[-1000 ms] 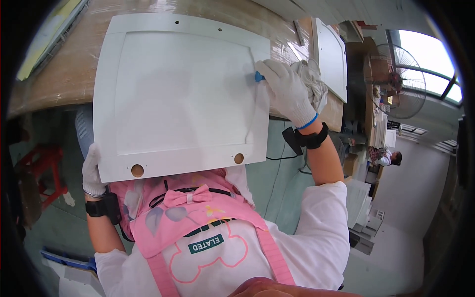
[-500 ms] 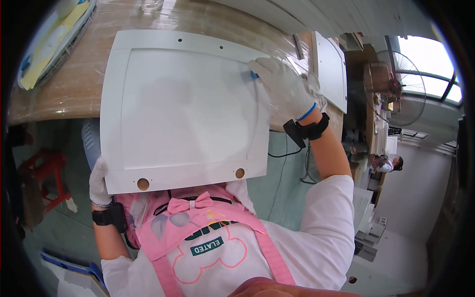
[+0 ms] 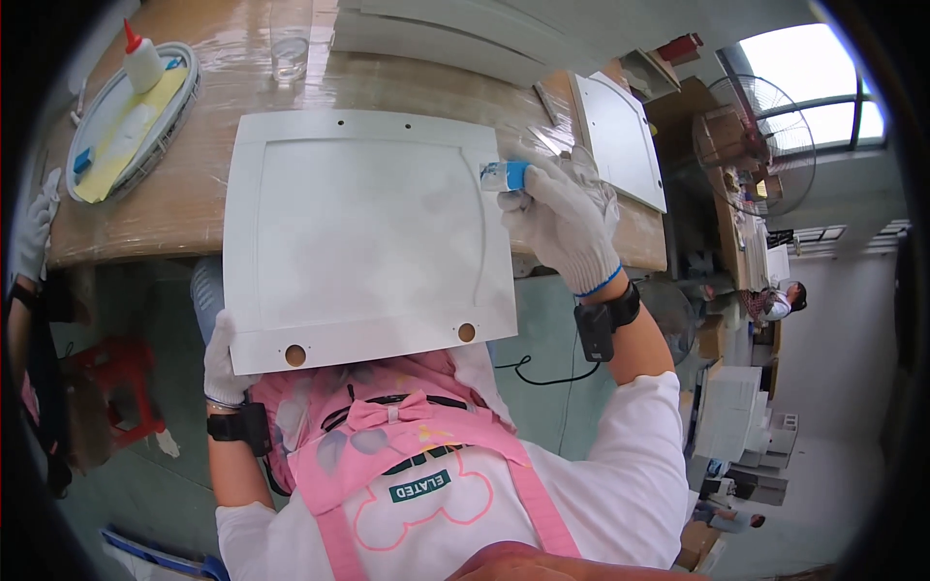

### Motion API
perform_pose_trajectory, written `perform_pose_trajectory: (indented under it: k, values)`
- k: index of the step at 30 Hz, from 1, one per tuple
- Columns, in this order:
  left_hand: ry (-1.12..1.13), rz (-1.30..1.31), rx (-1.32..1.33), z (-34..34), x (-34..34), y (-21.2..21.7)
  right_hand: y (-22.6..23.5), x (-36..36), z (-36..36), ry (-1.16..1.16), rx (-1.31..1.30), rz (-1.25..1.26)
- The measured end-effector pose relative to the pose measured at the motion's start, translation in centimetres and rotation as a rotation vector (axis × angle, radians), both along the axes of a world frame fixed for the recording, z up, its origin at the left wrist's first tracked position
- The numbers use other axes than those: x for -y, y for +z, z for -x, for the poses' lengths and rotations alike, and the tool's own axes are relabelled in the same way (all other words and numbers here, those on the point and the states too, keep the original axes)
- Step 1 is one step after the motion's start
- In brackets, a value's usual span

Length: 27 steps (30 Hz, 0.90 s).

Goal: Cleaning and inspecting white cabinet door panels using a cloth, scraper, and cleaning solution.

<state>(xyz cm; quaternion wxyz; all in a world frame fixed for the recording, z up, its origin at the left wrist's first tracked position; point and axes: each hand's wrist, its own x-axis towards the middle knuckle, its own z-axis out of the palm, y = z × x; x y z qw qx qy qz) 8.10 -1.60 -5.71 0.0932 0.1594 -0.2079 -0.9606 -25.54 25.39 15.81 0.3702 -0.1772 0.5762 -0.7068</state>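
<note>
A white cabinet door panel (image 3: 373,232) with a recessed middle lies tilted across the table edge and my lap. Two round holes sit near its close edge and two small holes at its far edge. My left hand (image 3: 221,360), in a white glove, grips the panel's near left corner; its fingertips are partly hidden. Just off the panel's right side, my gloved right hand (image 3: 557,213) pinches a small blue-and-white block (image 3: 506,175). The block is raised, with its pale end toward the panel.
An oval tray (image 3: 189,92) at far left holds a red-tipped white bottle (image 3: 142,63), yellow paper (image 3: 126,136) and a blue block (image 3: 82,160). Nearby stands a clear cup (image 3: 289,60). Another white panel (image 3: 620,136) lies right. A co-worker's gloved hand (image 3: 34,232) shows at left.
My right hand has come off the panel's upper right area, turning so the block shows. The view has shifted, bringing the bottle and a co-worker's hand into sight. My left hand keeps its hold.
</note>
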Motion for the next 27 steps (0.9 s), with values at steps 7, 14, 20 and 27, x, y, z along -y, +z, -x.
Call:
perform_pose_trajectory:
  k: [7, 14, 20, 27]
  values:
    - [0.046, -0.009, -0.064, -1.5, 0.6, -1.8, -0.2, 6.1, -3.0, 0.192, 0.240, 0.195]
    - [0.004, 0.070, -0.143, -0.2, -0.1, 0.3, 0.3, 15.0, -5.3, 0.265, 0.065, -0.070]
    - [-0.065, 0.113, -0.165, -0.2, 0.4, 1.9, -1.7, 23.9, -6.2, 0.281, 0.109, -0.086]
    - [-0.172, 0.017, -0.220, -0.3, 1.2, 0.8, -3.7, 33.4, -8.8, 0.403, 0.258, -0.177]
